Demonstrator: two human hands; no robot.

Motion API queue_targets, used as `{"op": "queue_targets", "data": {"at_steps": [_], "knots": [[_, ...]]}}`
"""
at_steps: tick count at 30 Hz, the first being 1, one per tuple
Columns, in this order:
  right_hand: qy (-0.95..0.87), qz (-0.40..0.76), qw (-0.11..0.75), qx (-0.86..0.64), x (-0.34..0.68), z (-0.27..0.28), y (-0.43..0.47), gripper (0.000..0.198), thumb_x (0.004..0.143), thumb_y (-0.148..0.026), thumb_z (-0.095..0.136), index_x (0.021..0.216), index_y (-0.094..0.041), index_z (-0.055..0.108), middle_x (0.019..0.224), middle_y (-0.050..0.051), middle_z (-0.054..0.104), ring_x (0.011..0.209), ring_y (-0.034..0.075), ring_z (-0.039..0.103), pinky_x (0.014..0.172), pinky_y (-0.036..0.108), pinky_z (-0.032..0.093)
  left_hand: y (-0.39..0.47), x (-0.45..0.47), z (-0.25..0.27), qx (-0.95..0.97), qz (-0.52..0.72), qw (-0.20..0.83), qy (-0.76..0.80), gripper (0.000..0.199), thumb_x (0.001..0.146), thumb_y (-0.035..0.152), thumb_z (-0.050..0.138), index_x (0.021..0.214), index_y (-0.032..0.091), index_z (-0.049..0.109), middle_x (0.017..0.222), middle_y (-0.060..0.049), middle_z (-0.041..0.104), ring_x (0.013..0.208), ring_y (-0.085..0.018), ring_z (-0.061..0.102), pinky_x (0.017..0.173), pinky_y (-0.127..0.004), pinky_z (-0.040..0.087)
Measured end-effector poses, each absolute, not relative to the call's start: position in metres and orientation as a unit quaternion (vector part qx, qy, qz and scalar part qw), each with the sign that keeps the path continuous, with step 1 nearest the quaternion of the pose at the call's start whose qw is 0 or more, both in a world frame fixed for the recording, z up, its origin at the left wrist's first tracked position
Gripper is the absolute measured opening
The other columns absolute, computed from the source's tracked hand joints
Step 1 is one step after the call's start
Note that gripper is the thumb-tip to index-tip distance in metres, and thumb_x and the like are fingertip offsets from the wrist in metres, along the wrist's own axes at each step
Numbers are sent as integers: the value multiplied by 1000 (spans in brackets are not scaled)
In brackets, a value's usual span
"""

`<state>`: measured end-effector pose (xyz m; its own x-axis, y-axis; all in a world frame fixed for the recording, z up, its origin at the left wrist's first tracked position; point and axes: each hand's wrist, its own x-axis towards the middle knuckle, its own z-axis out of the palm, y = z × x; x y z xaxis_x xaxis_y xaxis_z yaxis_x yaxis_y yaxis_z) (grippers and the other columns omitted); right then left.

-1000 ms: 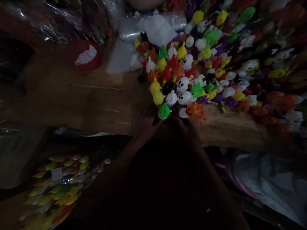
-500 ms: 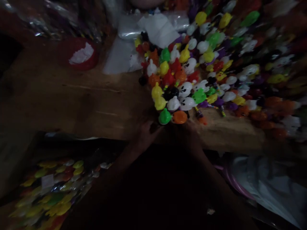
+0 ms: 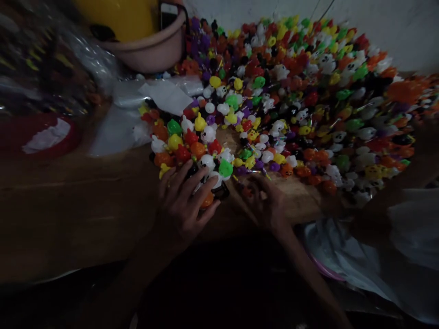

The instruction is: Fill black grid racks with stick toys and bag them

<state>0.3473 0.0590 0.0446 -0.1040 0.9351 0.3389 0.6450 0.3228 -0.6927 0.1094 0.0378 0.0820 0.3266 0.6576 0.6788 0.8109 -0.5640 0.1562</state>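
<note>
My left hand (image 3: 183, 201) lies with spread fingers over the near edge of a grouped cluster of small plastic figures. An orange figure (image 3: 207, 200) shows under its fingers, and a white one with dark eyes (image 3: 206, 162) lies just beyond. Right of that sits a bright green figure (image 3: 225, 168). My right hand (image 3: 269, 203) is on the wood beside the cluster, its fingers curled around a small dark orange toy (image 3: 247, 192), which is dim and partly hidden. A black strip or frame (image 3: 222, 191) is between the hands.
A large heap of coloured figures (image 3: 308, 105) covers the back and right of the wooden table (image 3: 85, 205). At left are a red bowl (image 3: 68, 141), clear plastic bags (image 3: 113, 125) and a pink basin (image 3: 151, 50) with a phone (image 3: 169, 16). Another person's arm (image 3: 387, 192) reaches in at right.
The view has swung up and right. My left hand has moved from the table edge onto the cluster and spread. My right hand has shifted right, to the small orange toy.
</note>
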Motion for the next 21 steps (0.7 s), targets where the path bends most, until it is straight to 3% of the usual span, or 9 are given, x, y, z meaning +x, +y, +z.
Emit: {"op": "queue_targets", "data": {"at_steps": [3,9,13,16,19,21], "knots": [[-723,69,361,-585,380,59,110,29,102,-36,46,110,-22,70,105,11,72,90,24,67,80,39,54,37,111,81,-805,-365,122,-452,44,90,25,72,132,18,63,130,-12,73,134,-36,60,117,-52,38],[-752,-45,177,-634,381,50,180,23,94,-20,48,89,-17,71,93,18,69,95,33,60,86,48,45,36,113,85,-807,-333,128,-470,41,93,26,68,132,19,61,127,-10,74,132,-35,61,115,-49,38],[-732,-90,146,-660,380,45,185,29,92,-13,44,100,-15,72,101,20,70,103,35,58,92,48,38,37,113,85,-810,-329,131,-467,39,93,23,66,132,18,61,125,-11,75,131,-35,61,113,-49,39],[-756,-65,73,-647,388,60,186,29,93,-16,46,103,-15,74,105,18,72,107,33,59,91,44,36,37,114,84,-811,-332,123,-466,38,94,22,66,132,17,61,126,-11,74,132,-35,61,115,-50,38],[-770,-18,3,-638,397,87,193,27,91,-20,51,101,-18,76,107,15,75,103,29,63,87,39,37,36,115,84,-805,-345,121,-467,38,94,22,68,131,18,62,126,-10,75,131,-33,62,115,-49,39],[-744,-37,8,-667,395,103,202,32,92,-20,48,105,-18,77,106,15,76,98,28,65,85,37,38,36,115,84,-803,-351,124,-465,37,94,21,68,130,18,63,125,-10,75,129,-33,63,115,-49,39]]}}
